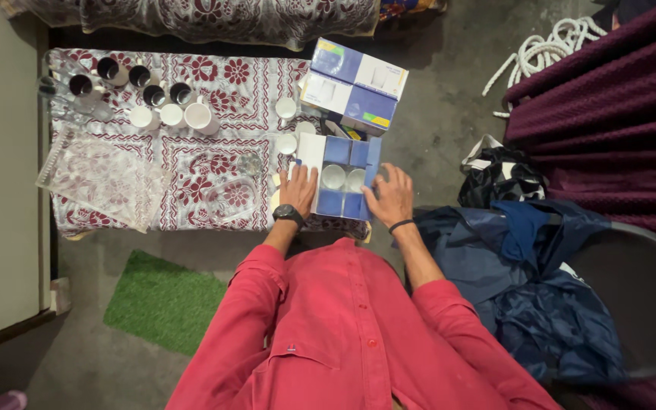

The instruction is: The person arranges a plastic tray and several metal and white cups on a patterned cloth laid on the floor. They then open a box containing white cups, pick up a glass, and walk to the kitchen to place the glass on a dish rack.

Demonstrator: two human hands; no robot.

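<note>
The blue and white carton (345, 176) lies open at the near right edge of the table (214, 114), directly ahead of the person's chest, with its flaps folded outward and two white cups (343, 179) showing side by side in the opening; its long axis runs away from the person, toward the stacked blue and white boxes (354, 85) just beyond it. The carton sits between the two hands, so neither is markedly nearer; each meets a different side. The left hand (298, 190), a dark watch on its wrist, lies flat with fingers spread on the carton's white left flap, pressing rather than gripping, closed around nothing; the right hand (390, 196), a dark band at its wrist, rests against the carton's right wall with fingers extended along the edge, and it seems to brace the side without a true grasp, though the far fingertips are hard to make out at this size. Both forearms, in red sleeves, angle inward from the elbows toward the carton, wrists low and close to the table edge; a clear glass dish (231, 199) stands just left of the left hand, and a row of mugs (162, 100) stands well apart toward the far left.
</note>
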